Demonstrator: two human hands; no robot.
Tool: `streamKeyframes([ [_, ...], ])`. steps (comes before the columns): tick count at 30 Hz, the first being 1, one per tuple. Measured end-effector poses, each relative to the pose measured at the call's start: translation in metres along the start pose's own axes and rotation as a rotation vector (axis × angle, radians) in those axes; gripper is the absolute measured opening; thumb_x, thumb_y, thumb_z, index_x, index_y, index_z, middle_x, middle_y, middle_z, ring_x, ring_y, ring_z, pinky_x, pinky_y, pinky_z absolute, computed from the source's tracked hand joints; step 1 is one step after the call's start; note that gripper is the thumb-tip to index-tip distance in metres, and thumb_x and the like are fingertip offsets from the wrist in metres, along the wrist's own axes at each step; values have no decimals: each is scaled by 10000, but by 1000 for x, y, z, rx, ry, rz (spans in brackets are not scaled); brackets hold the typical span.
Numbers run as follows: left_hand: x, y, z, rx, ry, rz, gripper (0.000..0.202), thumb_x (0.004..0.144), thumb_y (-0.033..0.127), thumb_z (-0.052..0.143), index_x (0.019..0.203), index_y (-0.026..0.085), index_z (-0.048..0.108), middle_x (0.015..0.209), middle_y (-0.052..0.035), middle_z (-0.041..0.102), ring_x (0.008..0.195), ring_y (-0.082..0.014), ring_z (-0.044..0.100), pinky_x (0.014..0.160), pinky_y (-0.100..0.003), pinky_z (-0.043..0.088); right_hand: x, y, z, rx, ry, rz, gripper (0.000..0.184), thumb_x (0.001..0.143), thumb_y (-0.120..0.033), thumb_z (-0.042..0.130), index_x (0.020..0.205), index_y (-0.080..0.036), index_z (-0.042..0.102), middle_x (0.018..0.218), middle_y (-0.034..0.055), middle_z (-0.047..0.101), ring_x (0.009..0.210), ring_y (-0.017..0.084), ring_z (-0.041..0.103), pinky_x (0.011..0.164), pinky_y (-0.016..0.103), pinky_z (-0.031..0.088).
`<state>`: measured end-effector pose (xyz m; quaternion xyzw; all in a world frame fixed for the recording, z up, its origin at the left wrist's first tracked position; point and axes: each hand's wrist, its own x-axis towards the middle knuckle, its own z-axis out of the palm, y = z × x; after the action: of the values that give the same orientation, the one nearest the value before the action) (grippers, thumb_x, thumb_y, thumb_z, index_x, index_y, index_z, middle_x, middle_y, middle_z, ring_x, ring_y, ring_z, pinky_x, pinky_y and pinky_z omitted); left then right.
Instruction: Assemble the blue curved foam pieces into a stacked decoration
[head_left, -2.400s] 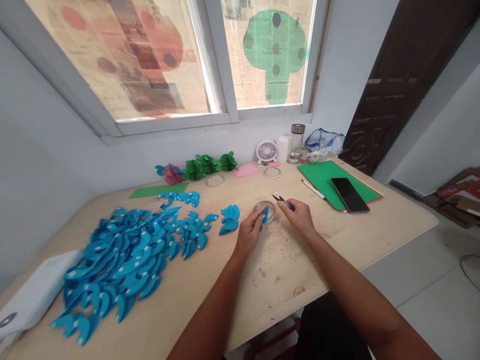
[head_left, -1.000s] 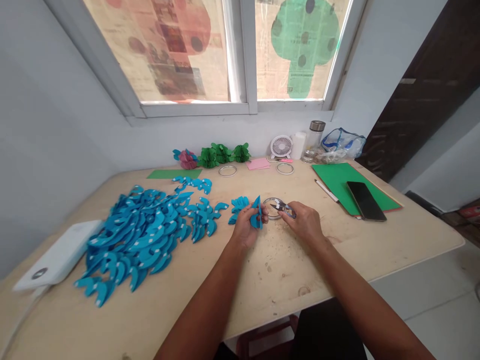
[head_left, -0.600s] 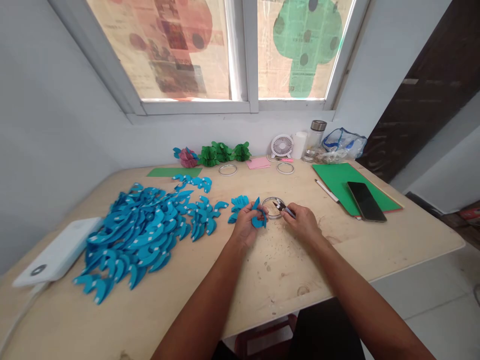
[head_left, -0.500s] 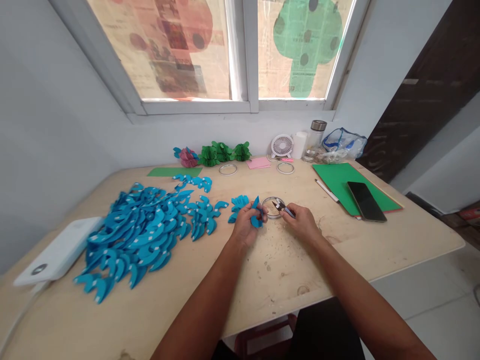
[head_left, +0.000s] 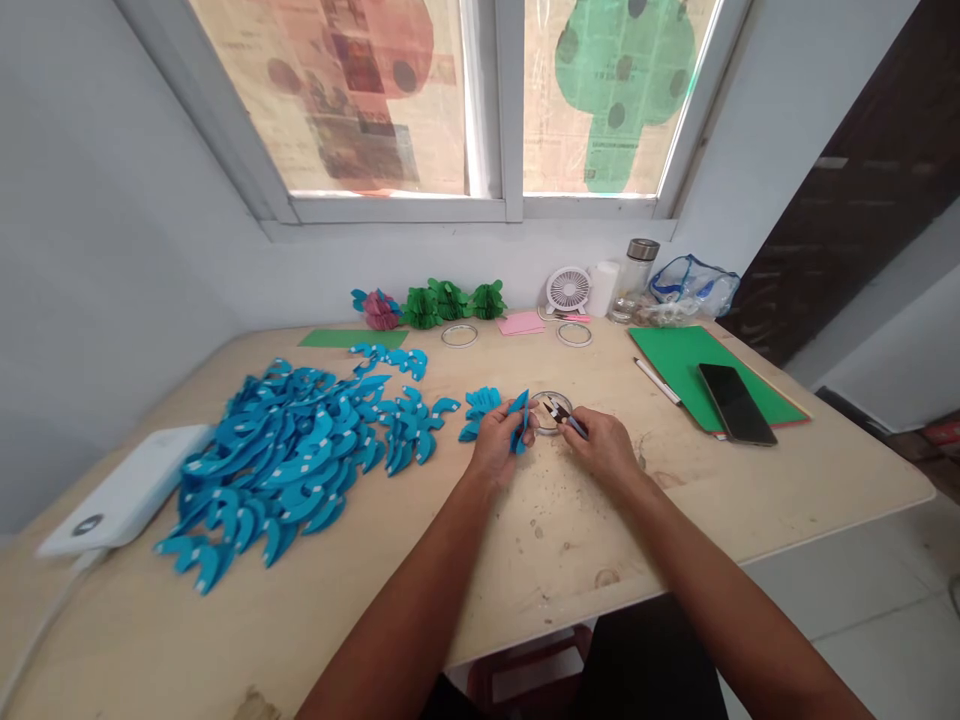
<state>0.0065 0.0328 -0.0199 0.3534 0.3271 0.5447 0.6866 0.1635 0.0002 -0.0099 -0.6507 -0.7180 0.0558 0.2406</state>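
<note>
My left hand (head_left: 496, 440) is closed on a folded blue paper piece (head_left: 520, 412), pinched upright between thumb and fingers. To its right, my right hand (head_left: 604, 445) grips what look like small scissors (head_left: 568, 417), their dark blades pointing left at the blue paper without touching it. Small white bits show on the blades. A roll of tape (head_left: 553, 425), seen as a thin ring, lies flat under the blade tips. Behind my left hand sits a small fanned stack of blue paper (head_left: 480, 405). Farther left spreads a big heap of blue folded pieces (head_left: 289, 450) with white squares.
A white power bank (head_left: 127, 490) with a cable lies at the left. Two more rings (head_left: 460, 336), green paper flowers (head_left: 448, 300) and a small fan (head_left: 568, 290) line the back. Right stand a glass bottle (head_left: 634, 280), a marker (head_left: 658, 381), green sheets (head_left: 675, 350) and a phone (head_left: 736, 403).
The view has shifted slightly. My left hand has turned the blue paper a little, so it appears narrower. The scissors stay in my right hand, close by.
</note>
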Motion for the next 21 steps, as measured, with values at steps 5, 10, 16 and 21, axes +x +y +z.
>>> streamKeyframes([
  [5, -2, 0, 6, 202, 62, 129, 211, 626, 249, 684, 798, 131, 647, 547, 1, 603, 420, -75, 478, 427, -204, 327, -1, -2, -1, -34, -27, -11, 222, 824, -357, 470, 712, -199, 580, 644, 15, 605, 577, 134, 499, 509, 226, 244],
  [10, -1, -2, 6, 260, 83, 161, 217, 611, 281, 717, 752, 138, 635, 538, 8, 589, 416, -80, 472, 411, -204, 312, -2, -3, -2, -70, -24, -31, 210, 832, -344, 470, 713, -203, 572, 664, 19, 623, 600, 140, 520, 519, 234, 240],
  [16, 3, -8, 0, 296, 118, 157, 243, 594, 339, 738, 622, 134, 611, 477, 26, 516, 430, -68, 430, 417, -193, 302, -3, -8, -2, -122, -45, -72, 196, 847, -320, 458, 755, -205, 587, 737, 31, 652, 668, 152, 558, 549, 248, 258],
  [21, 4, -9, -1, 328, 126, 123, 267, 600, 361, 728, 571, 135, 591, 444, 31, 481, 403, -66, 403, 394, -198, 275, -5, -11, -1, -144, -40, -97, 184, 848, -317, 462, 778, -204, 588, 793, 38, 665, 694, 157, 570, 562, 252, 263],
])
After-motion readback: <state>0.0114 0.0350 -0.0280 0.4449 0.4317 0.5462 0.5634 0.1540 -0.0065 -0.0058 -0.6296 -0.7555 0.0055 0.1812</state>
